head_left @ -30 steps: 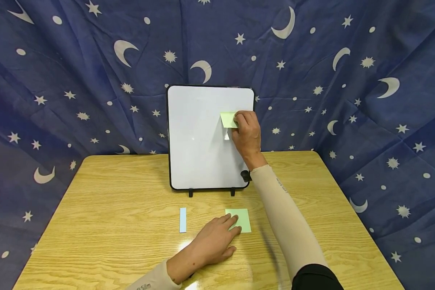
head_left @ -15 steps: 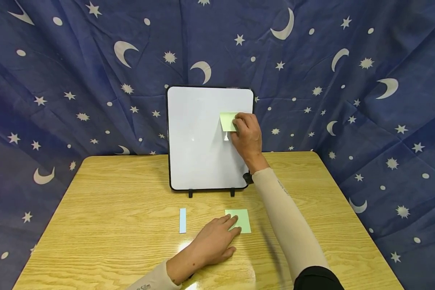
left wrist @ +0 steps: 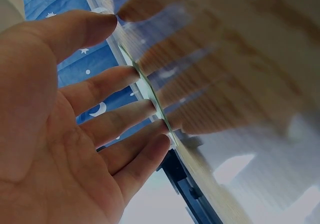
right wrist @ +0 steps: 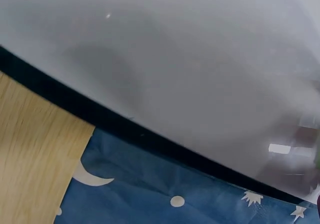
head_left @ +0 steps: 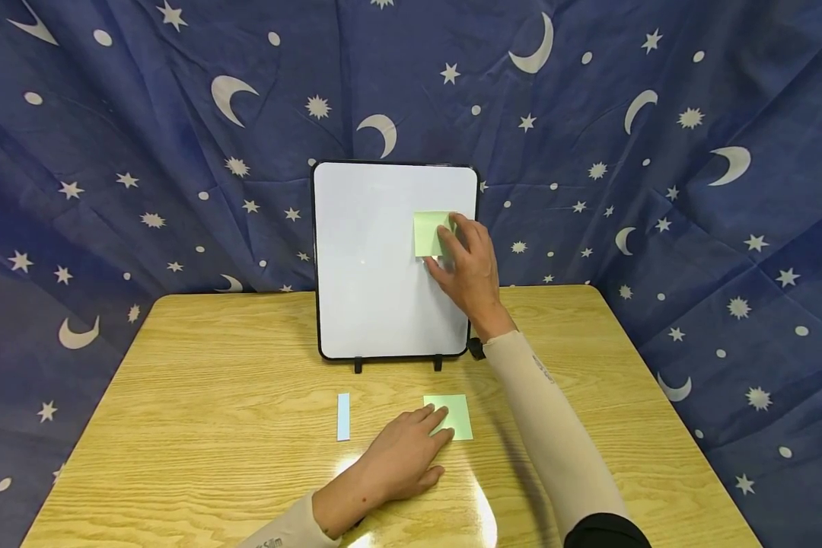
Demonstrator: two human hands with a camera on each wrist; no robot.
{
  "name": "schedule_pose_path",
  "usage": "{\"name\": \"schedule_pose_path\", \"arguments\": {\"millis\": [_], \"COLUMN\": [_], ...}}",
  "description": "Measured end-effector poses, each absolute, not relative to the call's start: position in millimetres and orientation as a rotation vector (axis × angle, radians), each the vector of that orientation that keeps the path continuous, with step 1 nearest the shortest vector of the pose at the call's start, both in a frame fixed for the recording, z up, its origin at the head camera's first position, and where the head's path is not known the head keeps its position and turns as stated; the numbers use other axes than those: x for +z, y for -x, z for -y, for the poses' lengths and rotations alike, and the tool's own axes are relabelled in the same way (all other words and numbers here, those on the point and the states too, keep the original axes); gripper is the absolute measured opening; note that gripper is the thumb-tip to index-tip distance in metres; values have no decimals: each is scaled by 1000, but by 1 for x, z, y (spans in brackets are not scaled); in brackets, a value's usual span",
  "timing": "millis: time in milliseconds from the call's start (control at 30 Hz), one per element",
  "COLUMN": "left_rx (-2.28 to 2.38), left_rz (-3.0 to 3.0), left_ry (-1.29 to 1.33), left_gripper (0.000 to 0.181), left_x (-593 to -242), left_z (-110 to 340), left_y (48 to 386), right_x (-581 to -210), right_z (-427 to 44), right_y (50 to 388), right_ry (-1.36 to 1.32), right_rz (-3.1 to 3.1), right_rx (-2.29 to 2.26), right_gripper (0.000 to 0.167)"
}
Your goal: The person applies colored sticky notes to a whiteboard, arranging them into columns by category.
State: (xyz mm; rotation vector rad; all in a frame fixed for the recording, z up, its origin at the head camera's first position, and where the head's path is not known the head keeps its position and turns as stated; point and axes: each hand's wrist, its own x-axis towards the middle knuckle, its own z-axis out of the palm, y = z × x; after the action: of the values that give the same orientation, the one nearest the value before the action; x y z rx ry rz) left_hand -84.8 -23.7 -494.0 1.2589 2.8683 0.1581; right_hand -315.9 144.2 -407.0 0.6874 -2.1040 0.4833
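Observation:
A green sticky note (head_left: 428, 234) lies flat against the upper right of the whiteboard (head_left: 377, 297). My right hand (head_left: 471, 270) has its fingers spread, fingertips touching the note's right part and the thumb by its lower edge. On the table, my left hand (head_left: 400, 457) rests with straight fingers on the left part of a green pad of notes (head_left: 460, 418). The left wrist view shows the palm side of my left hand (left wrist: 75, 129), its fingertips at the edge of the pad (left wrist: 152, 91). The right wrist view shows mostly the whiteboard (right wrist: 175, 84).
A narrow light blue strip (head_left: 343, 417) lies on the wooden table (head_left: 212, 396), left of the pad. Two small black feet (head_left: 358, 365) hold up the whiteboard. Behind it hangs a dark blue curtain (head_left: 411, 76) with moons and stars.
My right hand has loosened its pinch on the note, spread its fingers and moved slightly down. The note's lower part now lies flatter on the board. My left hand has stayed still.

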Motion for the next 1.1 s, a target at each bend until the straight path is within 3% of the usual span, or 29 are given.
{"name": "schedule_pose_path", "arguments": {"millis": [1100], "left_rx": [155], "left_rz": [-2868], "left_ry": [-1247], "left_gripper": [49], "left_x": [-495], "left_z": [24], "left_y": [88], "right_x": [-415], "right_z": [-155], "right_y": [317], "right_ry": [-719], "right_rz": [2142], "right_rx": [479], "right_gripper": [50]}}
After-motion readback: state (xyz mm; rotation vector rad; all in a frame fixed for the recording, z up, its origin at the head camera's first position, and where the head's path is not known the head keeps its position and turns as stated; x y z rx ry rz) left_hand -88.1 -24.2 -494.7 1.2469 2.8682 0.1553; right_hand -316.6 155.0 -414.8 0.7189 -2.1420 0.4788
